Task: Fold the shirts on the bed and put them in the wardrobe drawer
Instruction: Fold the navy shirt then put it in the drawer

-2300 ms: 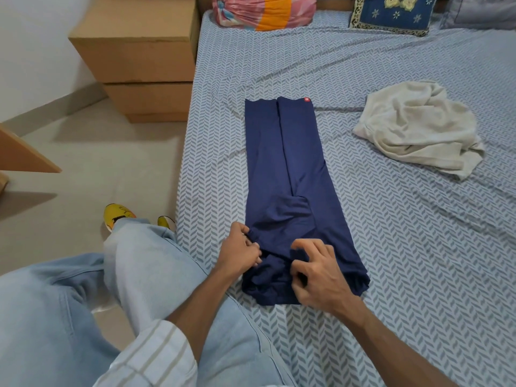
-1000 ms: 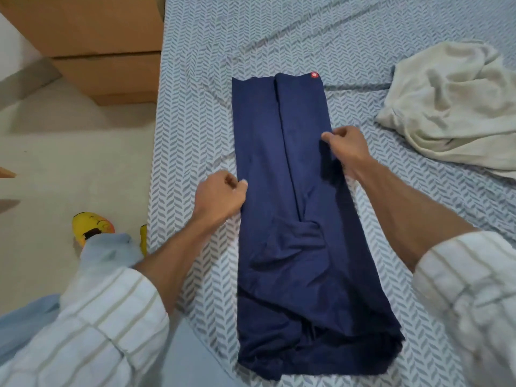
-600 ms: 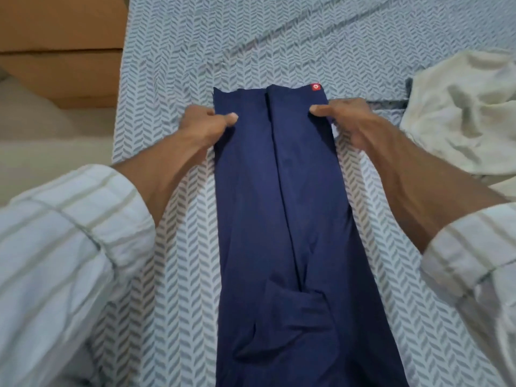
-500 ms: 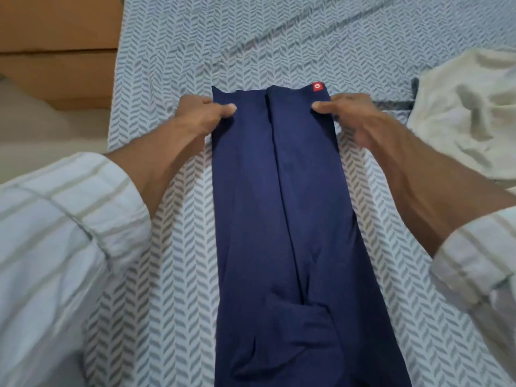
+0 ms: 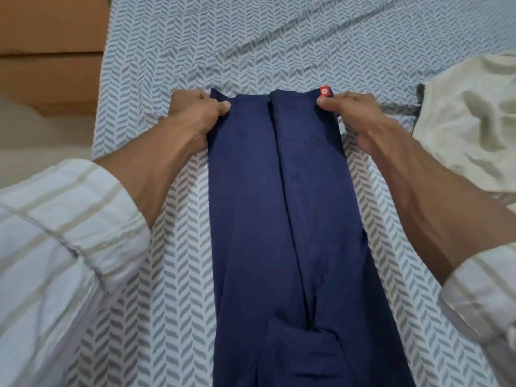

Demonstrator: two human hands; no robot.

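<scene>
The left hand [image 5: 195,113] and right hand [image 5: 351,110] are each pinching a far corner of the navy shirt [image 5: 279,205] lying between them.

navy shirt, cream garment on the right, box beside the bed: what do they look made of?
Navy blue folded shirt: soft matte knit, probably cotton jersey; it drapes in smooth folds with no sheen. Crumpled cream garment: thin matte fabric, likely cotton; soft rumpled creases, weave too fine to tell. Brown box-like unit beside the bed: flat matte tan faces, cardboard or laminated board; cannot tell which.
</scene>
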